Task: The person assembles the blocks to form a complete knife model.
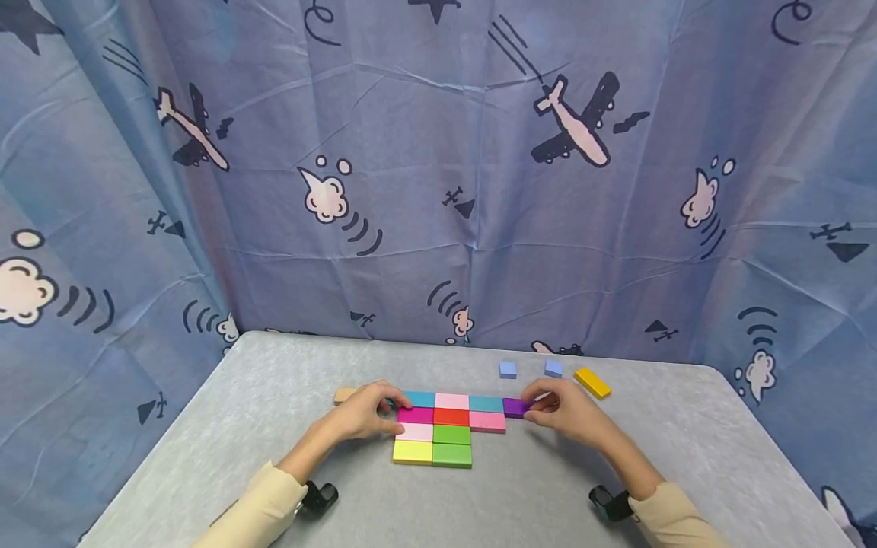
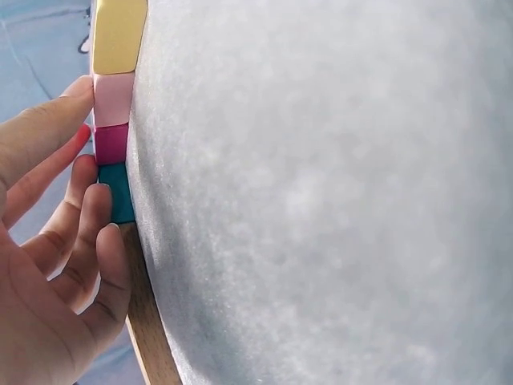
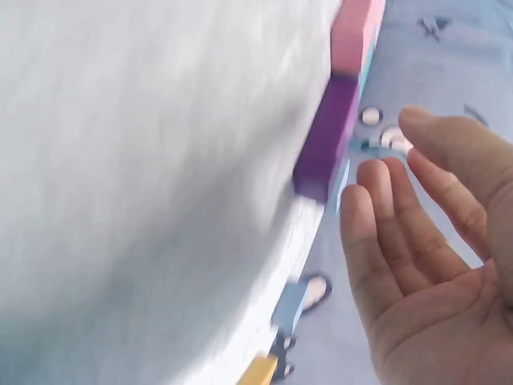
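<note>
Flat coloured wooden blocks lie fitted together on the table. My left hand (image 1: 366, 411) rests at their left side, thumb at the edge of a light pink block (image 2: 112, 99) and fingertips by a magenta block (image 1: 415, 415) and a teal block (image 2: 117, 192). A wooden-coloured block (image 1: 344, 395) lies partly behind this hand. At the row's right end is a purple block (image 1: 515, 408), with my right hand (image 1: 565, 411) beside it. In the right wrist view a gap shows between the right fingers (image 3: 358, 212) and the purple block, and nothing is held.
Red (image 1: 451, 417), pink (image 1: 487, 422), green (image 1: 452, 455) and yellow (image 1: 412, 453) blocks make up more of the layout. Farther back lie two small blue blocks (image 1: 507, 370) and an orange-yellow block (image 1: 592, 383). A patterned curtain (image 1: 438, 190) hangs behind the table.
</note>
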Tool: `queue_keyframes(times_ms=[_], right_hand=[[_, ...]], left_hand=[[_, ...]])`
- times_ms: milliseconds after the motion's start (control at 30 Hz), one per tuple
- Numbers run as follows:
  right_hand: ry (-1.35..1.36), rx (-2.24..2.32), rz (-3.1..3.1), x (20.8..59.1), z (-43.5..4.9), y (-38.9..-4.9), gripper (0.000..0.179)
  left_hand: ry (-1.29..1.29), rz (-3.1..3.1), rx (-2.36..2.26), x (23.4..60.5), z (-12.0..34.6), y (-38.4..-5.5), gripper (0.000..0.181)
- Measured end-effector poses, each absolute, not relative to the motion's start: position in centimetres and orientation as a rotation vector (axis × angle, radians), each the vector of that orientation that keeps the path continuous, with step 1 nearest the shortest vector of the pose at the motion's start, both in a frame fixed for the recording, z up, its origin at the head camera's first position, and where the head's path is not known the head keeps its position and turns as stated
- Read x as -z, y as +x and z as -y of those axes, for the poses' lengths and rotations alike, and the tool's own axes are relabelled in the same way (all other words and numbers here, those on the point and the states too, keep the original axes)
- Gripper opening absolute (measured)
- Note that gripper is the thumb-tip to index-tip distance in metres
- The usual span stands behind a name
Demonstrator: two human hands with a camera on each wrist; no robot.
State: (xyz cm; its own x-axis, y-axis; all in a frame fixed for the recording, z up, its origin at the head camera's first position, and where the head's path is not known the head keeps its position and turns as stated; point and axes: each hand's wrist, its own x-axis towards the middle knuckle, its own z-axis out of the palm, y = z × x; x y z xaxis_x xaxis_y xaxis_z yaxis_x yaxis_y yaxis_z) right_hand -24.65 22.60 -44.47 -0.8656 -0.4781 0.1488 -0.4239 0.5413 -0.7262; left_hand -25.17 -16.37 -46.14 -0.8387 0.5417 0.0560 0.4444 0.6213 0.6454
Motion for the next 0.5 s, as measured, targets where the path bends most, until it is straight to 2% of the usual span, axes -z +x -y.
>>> queue_keyframes(times_ms=[267,500], right_hand=[[-0.735,1.235,-2.843,44.4,-26.6,-25.4,0.027],[-0.451,1.226,-3.002,44.6,-29.8,-26.4,0.036]], left_hand=[[0.826,-2.704,-1.007,46.0,16.5,-25.0,0.031],[0.824,-2.700,-1.022,46.1,16.5,-25.0,0.030]])
